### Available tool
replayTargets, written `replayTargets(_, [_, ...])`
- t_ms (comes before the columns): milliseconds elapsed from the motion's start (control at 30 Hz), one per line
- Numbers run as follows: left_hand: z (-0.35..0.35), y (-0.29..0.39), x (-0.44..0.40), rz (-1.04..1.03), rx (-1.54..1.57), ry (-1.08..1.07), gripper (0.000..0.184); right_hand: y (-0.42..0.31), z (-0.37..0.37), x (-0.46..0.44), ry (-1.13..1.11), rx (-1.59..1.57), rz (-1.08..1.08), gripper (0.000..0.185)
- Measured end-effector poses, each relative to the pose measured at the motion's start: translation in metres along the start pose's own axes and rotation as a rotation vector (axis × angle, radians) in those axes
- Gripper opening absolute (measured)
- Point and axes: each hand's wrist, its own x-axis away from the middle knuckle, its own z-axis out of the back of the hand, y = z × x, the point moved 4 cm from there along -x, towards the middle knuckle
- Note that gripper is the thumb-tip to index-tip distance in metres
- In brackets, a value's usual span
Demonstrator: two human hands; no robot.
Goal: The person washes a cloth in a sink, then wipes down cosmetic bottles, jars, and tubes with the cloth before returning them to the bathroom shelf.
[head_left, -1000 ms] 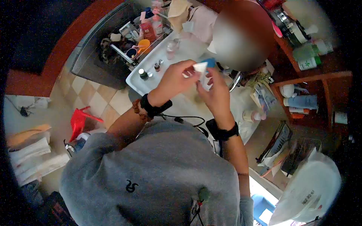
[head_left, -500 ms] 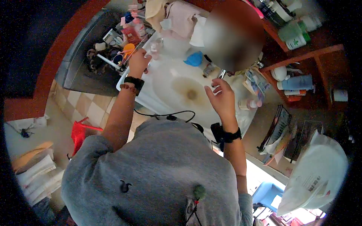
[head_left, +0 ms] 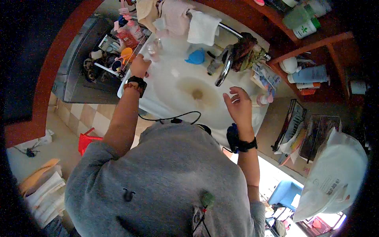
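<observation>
My left hand [head_left: 139, 66], with two dark and brown bracelets on its wrist, is over the left rim of the white sink [head_left: 167, 104]. Its fingers are curled closed, and whatever they may hold is hidden. Just beyond it are an orange cup [head_left: 126, 53] and a clear pump bottle [head_left: 153, 50]. My right hand [head_left: 239, 106], a black watch at the wrist, hovers over the sink's right side. Its fingers are loosely bent and apart, with nothing in them. The chrome faucet [head_left: 225, 69] curves over the basin, its tip just left of my right fingertips. Brownish staining surrounds the drain.
A blue object [head_left: 195, 57] lies on the sink's back ledge near towels [head_left: 202, 27]. Red and pink bottles [head_left: 127, 38] crowd the left side. Bottles fill the wooden shelf [head_left: 335, 51] on the right. A white plastic bag [head_left: 335, 177] hangs at lower right.
The view has shifted slightly, and the whole faucet now shows. My right hand has drawn away from the faucet tip, to the right. My left hand stays by the rim.
</observation>
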Motion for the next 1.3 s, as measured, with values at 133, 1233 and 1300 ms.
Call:
replayTargets(133, [0.021,0.018,0.013,0.029,-0.053,0.025,0.058,-0.005,0.002,0.000,-0.001,0.010,0.022,0.028])
replayTargets(1233, [0.012,0.007,-0.006,-0.129,0.017,0.135,0.041,-0.001,0.006,0.005,0.016,-0.010,-0.010,0.029])
replayTargets(1300, [0.007,0.003,-0.008,-0.109,0.024,0.047,0.039,0.000,0.006,0.005,0.016,-0.005,-0.008,0.029])
